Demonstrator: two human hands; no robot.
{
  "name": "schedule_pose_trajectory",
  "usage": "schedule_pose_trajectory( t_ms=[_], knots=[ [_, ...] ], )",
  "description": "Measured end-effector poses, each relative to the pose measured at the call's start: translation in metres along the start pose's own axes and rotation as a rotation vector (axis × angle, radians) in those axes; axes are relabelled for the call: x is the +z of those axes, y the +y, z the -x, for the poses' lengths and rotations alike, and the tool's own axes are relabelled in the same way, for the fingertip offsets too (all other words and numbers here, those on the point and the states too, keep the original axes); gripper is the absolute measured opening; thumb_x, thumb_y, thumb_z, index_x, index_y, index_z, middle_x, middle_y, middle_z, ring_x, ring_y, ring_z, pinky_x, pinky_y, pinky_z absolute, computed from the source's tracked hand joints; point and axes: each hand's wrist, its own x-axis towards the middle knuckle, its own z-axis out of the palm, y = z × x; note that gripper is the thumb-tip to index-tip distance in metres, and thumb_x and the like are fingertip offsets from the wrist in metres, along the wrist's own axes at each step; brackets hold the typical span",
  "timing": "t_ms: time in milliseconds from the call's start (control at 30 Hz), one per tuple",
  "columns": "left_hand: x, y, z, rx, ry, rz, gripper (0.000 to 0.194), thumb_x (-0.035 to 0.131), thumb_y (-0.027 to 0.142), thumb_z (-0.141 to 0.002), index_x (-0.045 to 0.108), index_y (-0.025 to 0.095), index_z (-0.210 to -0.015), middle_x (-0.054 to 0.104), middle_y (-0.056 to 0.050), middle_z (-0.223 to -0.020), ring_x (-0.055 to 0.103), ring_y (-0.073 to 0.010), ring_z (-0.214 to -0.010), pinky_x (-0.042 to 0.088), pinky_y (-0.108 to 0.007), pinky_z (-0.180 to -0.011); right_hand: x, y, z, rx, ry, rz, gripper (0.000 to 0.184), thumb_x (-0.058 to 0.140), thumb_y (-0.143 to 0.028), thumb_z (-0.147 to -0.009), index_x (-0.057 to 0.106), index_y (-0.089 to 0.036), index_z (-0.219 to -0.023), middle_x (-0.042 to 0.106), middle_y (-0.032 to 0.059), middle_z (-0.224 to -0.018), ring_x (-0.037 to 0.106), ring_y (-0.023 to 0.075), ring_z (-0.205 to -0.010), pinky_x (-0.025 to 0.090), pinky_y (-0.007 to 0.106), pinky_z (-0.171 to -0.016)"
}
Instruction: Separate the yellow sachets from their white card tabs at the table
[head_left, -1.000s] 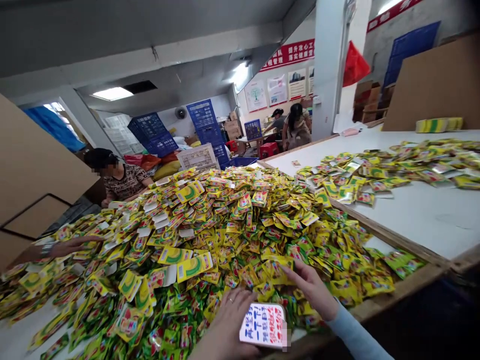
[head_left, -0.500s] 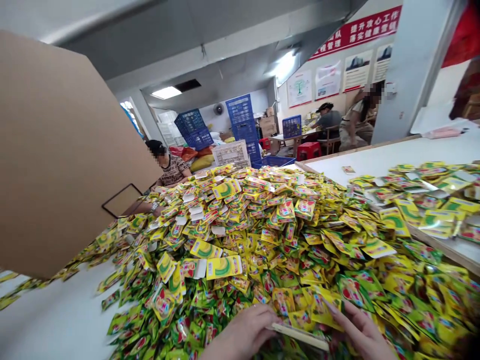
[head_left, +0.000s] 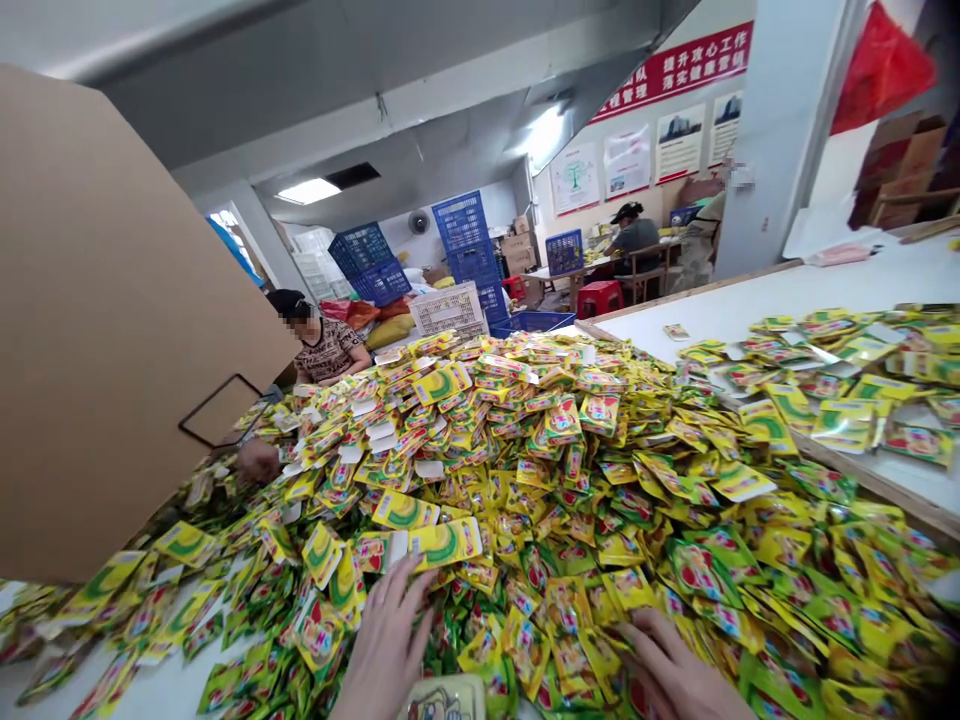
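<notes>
My left hand is stretched out over the heap, fingers apart, with its fingertips at the white end flap of a flat yellow-and-green card pack. Beneath that wrist, at the bottom edge, is a pale rounded flat piece with a cartoon drawing on it; part of it is out of view. To the right, my right hand rests among shiny yellow-green sachets, its fingers slightly bent and touching them. I see nothing clearly gripped there, though the thumb is hidden.
A big cardboard box stands on the left. Behind the heap sits a co-worker. More packs lie on the white table at right, beyond a wooden edge strip. Blue crates are stacked behind.
My left hand has let go of the pale flat piece and moved left and up to the card pack. My right hand has shifted slightly left. The view has turned to the right.
</notes>
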Motion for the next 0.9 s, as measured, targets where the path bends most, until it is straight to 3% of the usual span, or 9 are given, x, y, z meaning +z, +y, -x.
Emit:
schedule_pose_trajectory(
  t_ms=[67,167,300,433,533,633,767,833,900],
  knots=[
    [0.009,0.013,-0.030,0.080,0.033,0.036,0.068,0.044,0.006,-0.072,0.033,0.024,-0.137,0.036,-0.008,-0.144,0.022,-0.0264,-0.135,0.015,-0.051,-0.110,0.011,0.005,0.002,-0.112,-0.026,0.293,0.047,0.042,0.004,-0.067,0.063,-0.016,-0.103,0.066,0.0155,-0.102,0.068,0.0252,-0.078,0.057,0.028,-0.056],
    [0.018,0.022,-0.070,0.084,0.081,0.139,0.079,0.046,0.000,-0.057,0.039,0.016,-0.134,0.045,-0.013,-0.134,0.031,-0.0304,-0.130,0.011,-0.051,-0.110,0.010,0.006,-0.003,-0.148,-0.044,0.417,0.049,0.041,0.007,-0.063,0.064,-0.015,-0.100,0.068,0.0147,-0.096,0.068,0.0268,-0.070,0.056,0.032,-0.052],
    [0.012,0.018,-0.087,-0.006,0.171,0.295,0.053,0.048,0.008,-0.064,0.055,0.014,-0.116,0.054,-0.015,-0.117,0.046,-0.0311,-0.115,0.029,-0.049,-0.103,-0.034,0.001,-0.023,0.012,-0.070,-0.121,0.032,0.042,-0.007,-0.081,0.061,-0.021,-0.102,0.065,0.0101,-0.097,0.067,0.0190,-0.076,0.055,0.024,-0.064],
    [0.003,0.038,-0.064,-0.166,0.235,0.547,0.037,0.043,0.032,-0.080,0.052,0.016,-0.112,0.058,-0.013,-0.113,0.053,-0.0272,-0.109,0.040,-0.044,-0.096,-0.071,-0.011,-0.047,0.333,-0.105,-0.855,0.023,0.046,-0.033,-0.087,0.058,-0.021,-0.103,0.062,0.0047,-0.078,0.063,0.0153,-0.059,0.054,0.025,-0.055],
    [0.011,0.086,-0.038,-0.293,0.097,0.887,0.042,0.051,0.046,-0.077,0.057,0.015,-0.105,0.067,-0.012,-0.101,0.063,-0.0258,-0.094,0.050,-0.036,-0.081,-0.072,-0.033,-0.065,0.476,-0.107,-1.191,0.028,0.057,-0.040,-0.081,0.054,-0.020,-0.100,0.059,-0.0005,-0.067,0.056,0.0112,-0.045,0.047,0.022,-0.042],
    [0.026,0.137,-0.016,-0.400,-0.174,1.353,0.049,0.073,0.042,-0.061,0.061,0.015,-0.100,0.070,-0.009,-0.088,0.064,-0.0233,-0.078,0.052,-0.030,-0.064,-0.061,-0.054,-0.077,0.425,-0.093,-1.329,0.028,0.062,-0.041,-0.078,0.053,-0.020,-0.094,0.057,-0.0001,-0.079,0.049,0.0061,-0.039,0.040,0.019,-0.035],
    [0.044,0.160,0.002,-0.365,-0.281,1.457,0.046,0.078,0.031,-0.055,0.061,0.016,-0.095,0.068,-0.003,-0.079,0.061,-0.0195,-0.073,0.049,-0.029,-0.066,-0.062,-0.062,-0.077,0.148,-0.157,-1.022,0.013,0.060,-0.028,-0.080,0.062,-0.020,-0.089,0.052,0.0032,-0.091,0.056,0.0121,-0.068,0.049,0.025,-0.061],
    [0.049,0.159,0.007,-0.320,-0.347,1.429,0.045,0.077,0.025,-0.056,0.059,0.016,-0.097,0.067,-0.003,-0.083,0.060,-0.0207,-0.081,0.047,-0.031,-0.076,-0.071,-0.060,-0.072,0.043,-0.272,-0.771,0.012,0.057,-0.020,-0.081,0.065,-0.020,-0.090,0.052,0.0037,-0.090,0.054,0.0159,-0.085,0.045,0.028,-0.076],
    [0.052,0.158,0.012,-0.293,-0.446,1.402,0.047,0.072,0.018,-0.056,0.057,0.016,-0.100,0.067,-0.004,-0.086,0.060,-0.0219,-0.084,0.046,-0.032,-0.079,-0.081,-0.060,-0.064,0.007,-0.425,-0.555,0.017,0.052,-0.014,-0.083,0.065,-0.021,-0.091,0.053,0.0035,-0.091,0.054,0.0157,-0.085,0.043,0.026,-0.076]
  ],
)
